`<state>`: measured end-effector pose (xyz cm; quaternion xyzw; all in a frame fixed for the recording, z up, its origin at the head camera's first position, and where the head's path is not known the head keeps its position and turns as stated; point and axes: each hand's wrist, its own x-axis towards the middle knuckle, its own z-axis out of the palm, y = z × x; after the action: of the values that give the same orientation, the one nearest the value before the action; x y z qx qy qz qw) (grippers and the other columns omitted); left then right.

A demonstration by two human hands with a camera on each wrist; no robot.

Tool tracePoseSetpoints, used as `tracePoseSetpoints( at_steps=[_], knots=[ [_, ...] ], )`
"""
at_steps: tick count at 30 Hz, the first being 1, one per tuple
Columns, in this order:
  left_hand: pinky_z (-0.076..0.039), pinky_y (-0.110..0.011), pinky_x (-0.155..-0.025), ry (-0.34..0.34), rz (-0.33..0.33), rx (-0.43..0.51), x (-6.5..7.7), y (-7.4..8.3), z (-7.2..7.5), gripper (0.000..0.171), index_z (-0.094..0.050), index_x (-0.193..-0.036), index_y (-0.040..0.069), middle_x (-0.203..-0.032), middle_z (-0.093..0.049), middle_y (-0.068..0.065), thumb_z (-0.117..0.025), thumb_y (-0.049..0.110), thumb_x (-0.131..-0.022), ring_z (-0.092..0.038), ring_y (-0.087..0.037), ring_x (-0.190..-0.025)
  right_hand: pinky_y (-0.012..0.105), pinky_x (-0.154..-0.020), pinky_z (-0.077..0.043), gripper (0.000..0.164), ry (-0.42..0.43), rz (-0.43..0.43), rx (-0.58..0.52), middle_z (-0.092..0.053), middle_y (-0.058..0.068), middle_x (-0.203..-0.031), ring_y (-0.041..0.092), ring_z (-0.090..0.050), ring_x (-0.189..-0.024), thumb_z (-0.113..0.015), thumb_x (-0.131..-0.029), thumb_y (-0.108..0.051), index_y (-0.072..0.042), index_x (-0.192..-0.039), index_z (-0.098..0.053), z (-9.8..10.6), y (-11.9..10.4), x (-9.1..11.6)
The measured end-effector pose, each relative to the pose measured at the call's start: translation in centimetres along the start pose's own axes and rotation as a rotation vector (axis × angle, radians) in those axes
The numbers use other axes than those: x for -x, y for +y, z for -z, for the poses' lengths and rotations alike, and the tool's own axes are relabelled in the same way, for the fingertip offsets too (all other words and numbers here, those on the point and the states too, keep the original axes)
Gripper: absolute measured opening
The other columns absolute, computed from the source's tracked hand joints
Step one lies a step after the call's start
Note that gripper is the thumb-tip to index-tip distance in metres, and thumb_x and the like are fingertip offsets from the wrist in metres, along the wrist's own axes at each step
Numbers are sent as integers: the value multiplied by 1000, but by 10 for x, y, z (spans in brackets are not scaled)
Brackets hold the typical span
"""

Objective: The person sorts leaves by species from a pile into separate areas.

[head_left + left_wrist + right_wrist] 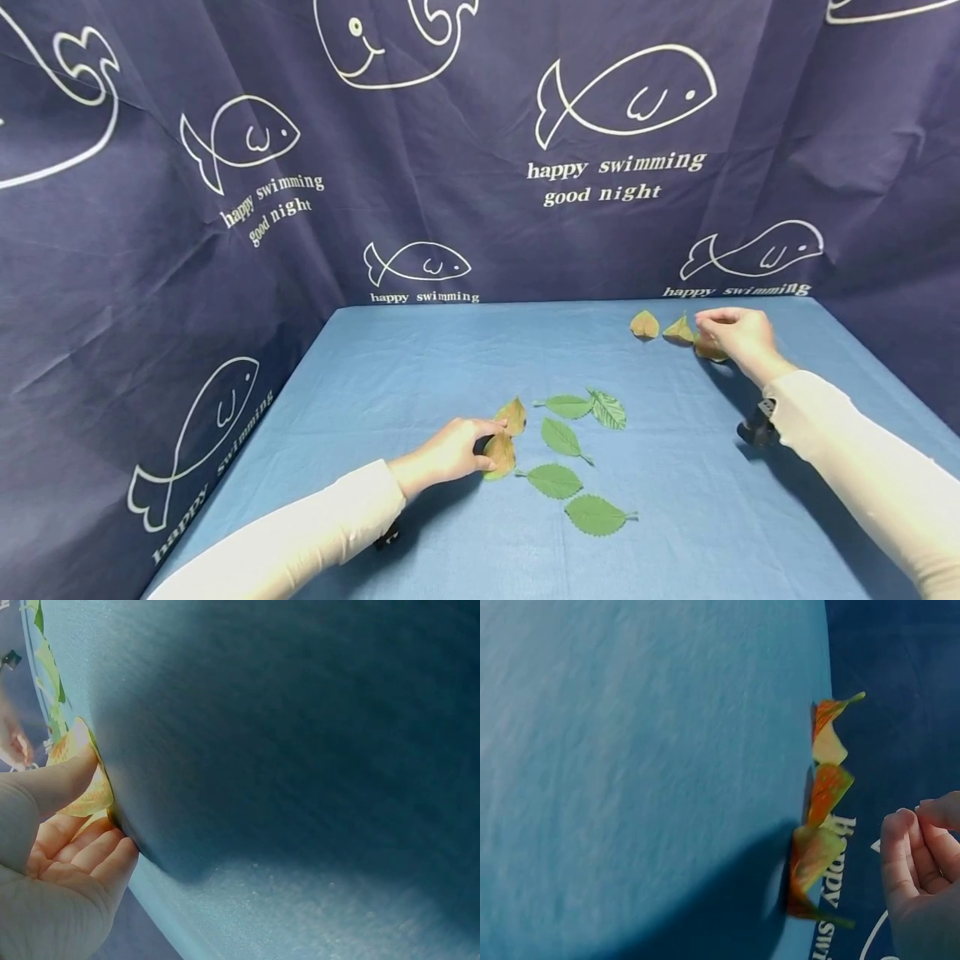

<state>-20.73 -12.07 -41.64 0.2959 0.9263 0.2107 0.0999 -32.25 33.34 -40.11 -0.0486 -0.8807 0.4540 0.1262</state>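
In the head view my left hand [450, 450] grips a yellow-brown leaf [500, 457], its thumb at the leaf's left edge. The index fingertip overlaps a second yellow-brown leaf [512, 415] just behind. In the left wrist view the thumb lies across the yellowed leaf [82, 791], with the other fingers close to the cloth. My right hand [742, 333] is at the far right with thumb and fingertips together, nothing between them. Beneath it lies a curled brown leaf [711, 347]. The right wrist view shows this hand [926, 855] apart from three curled orange-green leaves [814, 862].
Several green leaves [555, 481] lie scattered right of the left hand. A folded yellow-brown leaf [678, 330] and a flatter one [644, 325] sit left of the right hand. The blue cloth-covered table [420, 358] meets dark blue fish-print curtains [480, 192] at its back and sides.
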Motion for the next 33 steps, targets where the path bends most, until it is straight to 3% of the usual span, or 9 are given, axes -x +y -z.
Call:
tracePoseSetpoints(
  at_steps=[6, 9, 12, 19, 22, 26, 28, 33],
  knots=[
    [-47, -39, -104, -8, 0, -6, 1, 4, 1, 51, -60, -133, 10, -143, -53, -4, -75, 14, -84, -50, -25, -132, 8, -60, -50, 30, -49, -17, -175, -64, -30, -64, -12, -61, -63, -66, -91, -19, 5, -110, -70, -9, -8, 1],
    [-46, -40, -105, -13, 6, -6, 2, 6, 1, 51, -59, -133, 7, -143, -53, -4, -75, 14, -85, -50, -26, -132, 10, -59, -52, 19, -97, -37, -250, -67, -26, -65, -8, -65, -64, -67, -91, -18, -6, -104, -73, -15, -13, 5],
    [-46, -40, -105, -13, 11, -1, 2, 5, 1, 51, -59, -133, 8, -143, -54, -4, -74, 13, -85, -50, -26, -132, 13, -62, -54, 19, -137, -55, -291, -68, -24, -67, -5, -67, -66, -69, -90, -21, -7, -103, -73, -21, -21, 8],
    [-46, -39, -105, -4, 18, -2, 0, 3, 2, 52, -59, -134, 10, -144, -53, -2, -75, 14, -85, -49, -25, -133, 14, -71, -56, 46, -181, 4, -308, -67, -30, -72, -7, -66, -68, -67, -92, -19, 15, -123, -58, -34, -41, 12],
    [-46, -39, -105, 2, 17, -11, 0, 2, 2, 52, -59, -134, 11, -144, -53, -2, -75, 15, -85, -49, -24, -132, 12, -72, -54, 32, -202, 15, -342, -68, -28, -74, -6, -66, -68, -68, -91, -18, 4, -115, -68, -39, -47, 13],
    [-47, -38, -105, 7, 9, -29, 1, 2, 2, 51, -60, -133, 10, -143, -54, -2, -75, 15, -85, -51, -24, -131, 12, -73, -54, 5, -235, 15, -377, -70, -25, -76, -4, -67, -68, -68, -91, -18, -20, -93, -73, -44, -53, 16],
    [-47, -38, -104, 4, 4, -28, 1, 3, 3, 51, -60, -133, 9, -143, -54, -3, -75, 15, -85, -51, -24, -131, 13, -75, -54, 9, -250, 13, -361, -70, -24, -78, -4, -67, -69, -68, -91, -20, -17, -98, -73, -47, -55, 17],
    [-48, -39, -103, -6, -1, -14, 2, 4, 3, 50, -60, -132, 7, -143, -54, -4, -75, 14, -85, -51, -26, -130, 11, -78, -52, 50, -273, -3, -255, -65, -31, -82, -6, -67, -74, -67, -92, -29, 8, -126, -59, -53, -57, 20]
  ],
)
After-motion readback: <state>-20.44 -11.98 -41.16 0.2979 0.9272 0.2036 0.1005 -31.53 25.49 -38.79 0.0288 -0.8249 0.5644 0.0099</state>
